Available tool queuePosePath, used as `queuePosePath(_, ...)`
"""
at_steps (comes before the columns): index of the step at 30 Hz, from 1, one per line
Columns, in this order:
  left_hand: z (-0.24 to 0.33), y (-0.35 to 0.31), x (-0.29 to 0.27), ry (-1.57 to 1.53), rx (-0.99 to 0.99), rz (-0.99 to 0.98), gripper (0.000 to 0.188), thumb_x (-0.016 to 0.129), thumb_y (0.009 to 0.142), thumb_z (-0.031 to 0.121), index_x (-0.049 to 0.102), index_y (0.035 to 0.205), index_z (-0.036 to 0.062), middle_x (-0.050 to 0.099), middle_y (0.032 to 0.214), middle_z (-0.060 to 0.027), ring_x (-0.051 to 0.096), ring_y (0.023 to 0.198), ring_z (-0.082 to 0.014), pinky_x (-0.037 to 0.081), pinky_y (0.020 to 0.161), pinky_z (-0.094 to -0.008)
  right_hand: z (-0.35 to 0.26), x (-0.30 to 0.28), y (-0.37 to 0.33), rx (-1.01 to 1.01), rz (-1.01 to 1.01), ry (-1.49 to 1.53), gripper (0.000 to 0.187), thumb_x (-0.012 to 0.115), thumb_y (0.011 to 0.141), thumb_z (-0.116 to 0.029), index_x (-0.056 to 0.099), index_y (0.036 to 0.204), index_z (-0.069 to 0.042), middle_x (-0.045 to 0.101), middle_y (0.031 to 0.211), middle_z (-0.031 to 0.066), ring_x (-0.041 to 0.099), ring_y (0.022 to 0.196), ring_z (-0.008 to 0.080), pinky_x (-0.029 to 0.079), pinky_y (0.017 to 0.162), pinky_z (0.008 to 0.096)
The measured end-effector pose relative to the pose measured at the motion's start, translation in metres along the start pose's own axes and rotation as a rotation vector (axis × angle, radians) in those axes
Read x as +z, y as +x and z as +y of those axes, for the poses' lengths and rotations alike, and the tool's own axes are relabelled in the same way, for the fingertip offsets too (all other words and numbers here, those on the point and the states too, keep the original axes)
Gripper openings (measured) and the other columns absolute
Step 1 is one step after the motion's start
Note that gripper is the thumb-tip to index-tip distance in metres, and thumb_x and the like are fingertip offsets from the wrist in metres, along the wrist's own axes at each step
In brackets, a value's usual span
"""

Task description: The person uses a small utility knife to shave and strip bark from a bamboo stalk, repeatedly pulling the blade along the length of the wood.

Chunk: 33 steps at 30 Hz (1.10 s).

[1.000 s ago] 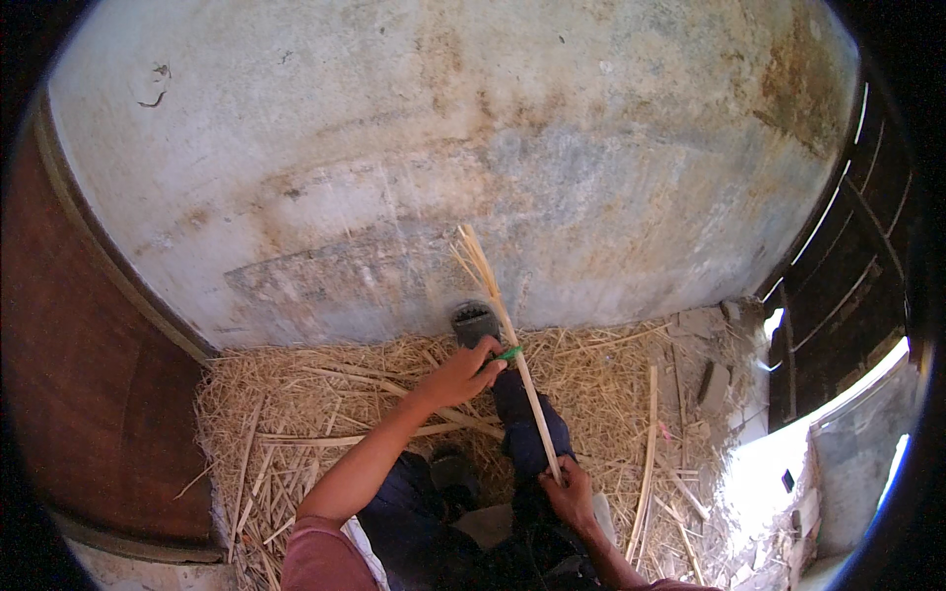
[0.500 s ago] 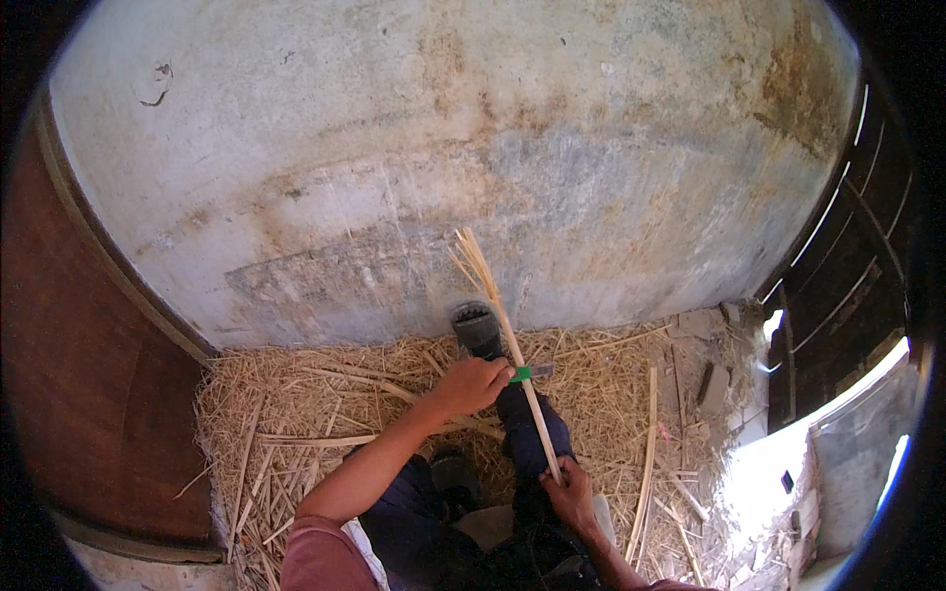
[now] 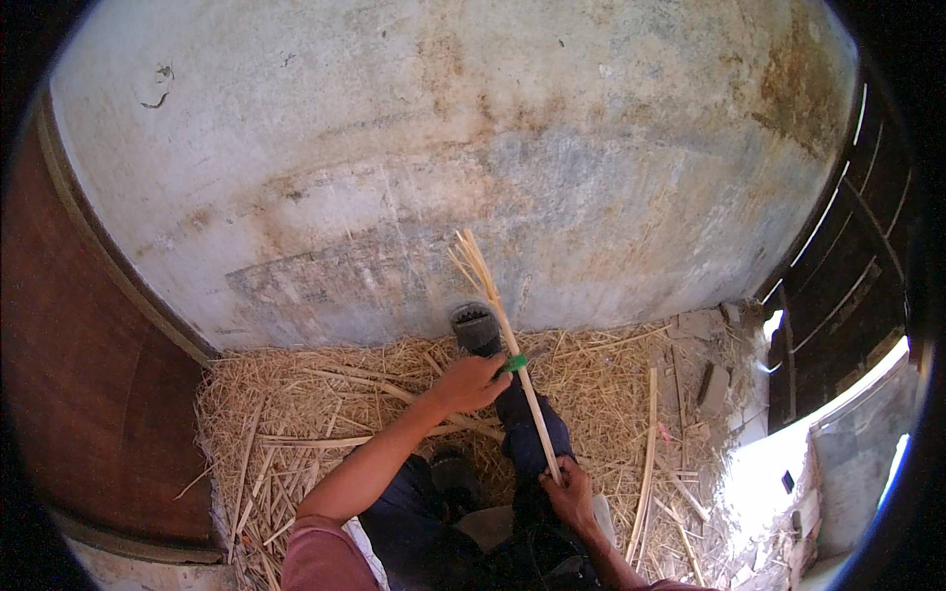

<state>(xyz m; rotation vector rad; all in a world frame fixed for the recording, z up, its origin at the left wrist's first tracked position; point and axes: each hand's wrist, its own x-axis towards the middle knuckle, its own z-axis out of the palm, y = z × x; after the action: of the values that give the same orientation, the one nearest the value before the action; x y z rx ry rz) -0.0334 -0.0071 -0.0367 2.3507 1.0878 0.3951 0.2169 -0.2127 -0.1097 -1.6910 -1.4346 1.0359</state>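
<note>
A pale split bamboo strip point(image 3: 532, 414) slants over my outstretched leg, its far end frayed into several thin slivers. My left hand point(image 3: 471, 384) is closed on a knife point(image 3: 514, 363) with a green part at the fingers, held across the strip's upper half; a greyish blade sticks out to the right. The knife's grip inside the palm is hidden. My right hand point(image 3: 569, 492) pinches the strip's near end just in front of my body. Below the frayed end, a dark shoe point(image 3: 475, 323) points toward the wall.
Straw-like shavings point(image 3: 325, 379) and several loose strips point(image 3: 645, 448) cover the floor. Ahead rises a stained plaster wall point(image 3: 394, 177). A brown panel point(image 3: 99, 374) stands at the left. Broken brick pieces point(image 3: 712, 386) lie at right, near dark slatted boards point(image 3: 838, 266).
My left hand and the knife have moved slightly up along the strip, and the blade has tilted upward. My right hand and the strip stay in place.
</note>
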Motion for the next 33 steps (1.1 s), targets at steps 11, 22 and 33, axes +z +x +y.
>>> queuePosePath(11,-0.021,0.002,0.003,0.031,-0.042,0.077,0.052,0.054,0.109,0.047,0.065,0.127,-0.0003,0.064,0.076,-0.0205,0.065,0.070,-0.0397,0.051,0.069,-0.0548,-0.002,0.000,-0.001,0.004,-0.013,0.021,0.016,0.076,0.091,-0.014,0.064,0.097,-0.005,0.074,0.084,0.0124,0.071,0.079,0.0194,0.055,0.074,0.0380)
queuePosePath(22,0.004,-0.004,0.003,-0.060,0.021,-0.126,0.050,0.051,0.110,0.045,0.065,0.128,0.0008,0.064,0.077,-0.0205,0.065,0.070,-0.0379,0.051,0.070,-0.0537,0.010,0.000,0.001,-0.013,-0.021,0.054,0.013,0.073,0.091,-0.009,0.063,0.100,-0.006,0.071,0.085,0.0109,0.067,0.078,0.0178,0.052,0.071,0.0362)
queuePosePath(33,0.000,-0.006,0.006,0.082,0.107,-0.047,0.044,0.055,0.108,0.043,0.066,0.125,0.0040,0.064,0.072,-0.0194,0.064,0.065,-0.0386,0.051,0.063,-0.0551,0.008,-0.001,0.001,-0.008,-0.026,0.084,0.013,0.070,0.091,-0.008,0.061,0.101,-0.007,0.064,0.080,0.0087,0.061,0.075,0.0181,0.048,0.070,0.0357)
